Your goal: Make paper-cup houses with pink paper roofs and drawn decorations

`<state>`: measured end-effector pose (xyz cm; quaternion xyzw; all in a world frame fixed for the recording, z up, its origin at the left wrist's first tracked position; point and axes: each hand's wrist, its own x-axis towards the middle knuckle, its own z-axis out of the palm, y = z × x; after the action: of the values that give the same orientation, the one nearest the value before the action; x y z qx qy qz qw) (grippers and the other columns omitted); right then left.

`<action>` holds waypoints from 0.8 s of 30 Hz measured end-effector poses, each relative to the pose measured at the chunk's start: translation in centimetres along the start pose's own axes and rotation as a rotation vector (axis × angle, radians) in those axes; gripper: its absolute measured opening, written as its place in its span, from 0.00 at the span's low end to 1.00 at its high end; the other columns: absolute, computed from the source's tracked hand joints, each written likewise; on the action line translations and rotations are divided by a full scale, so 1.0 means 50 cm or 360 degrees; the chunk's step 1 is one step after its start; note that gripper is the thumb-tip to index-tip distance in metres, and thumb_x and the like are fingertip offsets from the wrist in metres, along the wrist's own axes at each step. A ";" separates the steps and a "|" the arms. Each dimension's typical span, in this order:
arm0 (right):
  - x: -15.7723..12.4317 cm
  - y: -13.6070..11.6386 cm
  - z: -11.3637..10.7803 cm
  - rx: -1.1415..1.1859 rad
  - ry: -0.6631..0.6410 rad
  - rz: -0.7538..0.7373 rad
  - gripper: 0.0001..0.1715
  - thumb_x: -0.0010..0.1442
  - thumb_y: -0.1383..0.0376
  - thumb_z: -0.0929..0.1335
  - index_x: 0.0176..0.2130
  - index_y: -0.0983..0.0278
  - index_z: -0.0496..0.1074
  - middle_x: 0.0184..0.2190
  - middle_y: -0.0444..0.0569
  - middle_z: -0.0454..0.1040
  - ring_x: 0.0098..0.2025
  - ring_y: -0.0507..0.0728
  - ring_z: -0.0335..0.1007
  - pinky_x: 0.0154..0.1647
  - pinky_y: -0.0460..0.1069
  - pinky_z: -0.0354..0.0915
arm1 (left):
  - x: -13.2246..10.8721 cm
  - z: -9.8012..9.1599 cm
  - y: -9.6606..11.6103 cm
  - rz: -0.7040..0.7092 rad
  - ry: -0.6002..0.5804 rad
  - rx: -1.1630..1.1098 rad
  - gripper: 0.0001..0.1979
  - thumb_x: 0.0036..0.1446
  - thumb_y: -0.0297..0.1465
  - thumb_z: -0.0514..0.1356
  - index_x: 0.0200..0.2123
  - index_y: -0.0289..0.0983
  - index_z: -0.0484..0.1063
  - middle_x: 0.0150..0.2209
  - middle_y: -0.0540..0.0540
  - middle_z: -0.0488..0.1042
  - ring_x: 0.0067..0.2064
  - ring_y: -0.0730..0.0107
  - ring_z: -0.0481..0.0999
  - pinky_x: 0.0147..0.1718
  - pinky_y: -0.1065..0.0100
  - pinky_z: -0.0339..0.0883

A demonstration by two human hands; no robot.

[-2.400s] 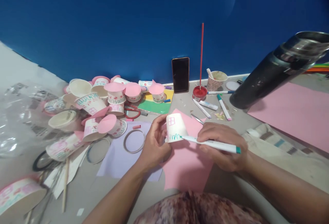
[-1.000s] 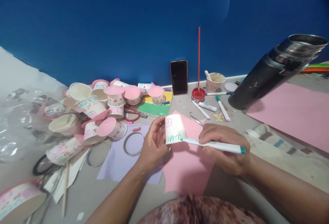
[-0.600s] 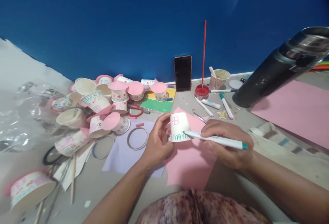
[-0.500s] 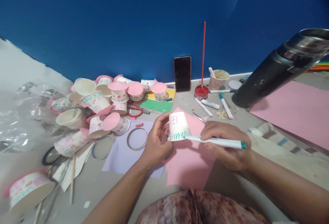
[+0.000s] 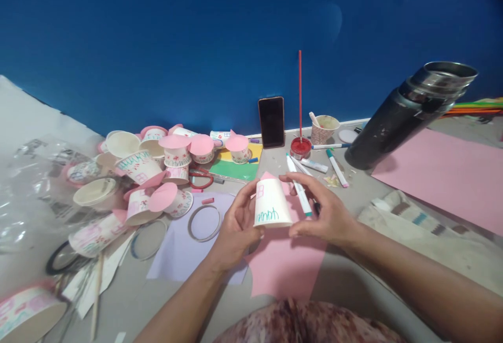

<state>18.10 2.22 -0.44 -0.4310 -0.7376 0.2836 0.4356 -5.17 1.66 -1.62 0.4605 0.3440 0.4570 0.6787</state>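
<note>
A white paper cup [image 5: 271, 201] stands upside down in mid-air, its wide rim lowest. It bears a pink window drawing and a row of green zigzag strokes near the rim. Fingers and thumb of my left hand [image 5: 238, 227] are closed around its left side. My right hand [image 5: 324, 209] is at the cup's right, holding a white marker [image 5: 301, 191] among its fingers, green end downward. The right thumb lies close to the cup's rim; whether it touches cannot be made out. Under both hands lies a cut pink sheet [image 5: 286, 269].
Several decorated cups with pink paper pieces [image 5: 176, 157] crowd the left side. A purple sheet [image 5: 168, 254] carries a tape ring [image 5: 204, 223]. Behind stand a phone [image 5: 271, 122], a red pot [image 5: 301, 148] and a patterned cup [image 5: 325, 129]. A black flask [image 5: 393, 122] leans at right.
The marker's tip has left the cup, and the marker has swung from level to steeply slanted in my right hand. My right fingers have come closer around the cup, which has turned slightly.
</note>
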 end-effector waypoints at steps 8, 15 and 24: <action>0.003 0.011 -0.011 -0.0261 -0.0051 -0.0172 0.52 0.50 0.45 0.81 0.65 0.58 0.67 0.56 0.58 0.79 0.50 0.68 0.78 0.48 0.59 0.75 | -0.001 -0.021 0.012 0.0183 -0.0210 0.0344 0.50 0.50 0.38 0.77 0.72 0.53 0.59 0.77 0.45 0.54 0.78 0.45 0.51 0.71 0.50 0.58; 0.007 0.015 -0.002 -0.0322 -0.0240 -0.0286 0.53 0.50 0.46 0.82 0.65 0.61 0.66 0.53 0.58 0.80 0.49 0.66 0.77 0.49 0.59 0.75 | -0.012 -0.034 0.049 0.0170 -0.0195 0.1056 0.45 0.55 0.37 0.74 0.72 0.54 0.59 0.74 0.44 0.57 0.74 0.43 0.57 0.70 0.47 0.61; -0.006 -0.026 -0.020 0.0030 0.0053 -0.0225 0.21 0.67 0.60 0.73 0.58 0.58 0.74 0.46 0.53 0.84 0.46 0.61 0.81 0.46 0.55 0.76 | -0.007 -0.029 0.053 0.0109 -0.0063 0.1160 0.40 0.53 0.27 0.70 0.68 0.50 0.65 0.64 0.41 0.60 0.69 0.46 0.63 0.65 0.48 0.67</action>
<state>18.55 1.42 0.92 -0.3783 -0.7561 0.2521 0.4708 -7.41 2.20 0.39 0.6923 0.4553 0.3179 0.4609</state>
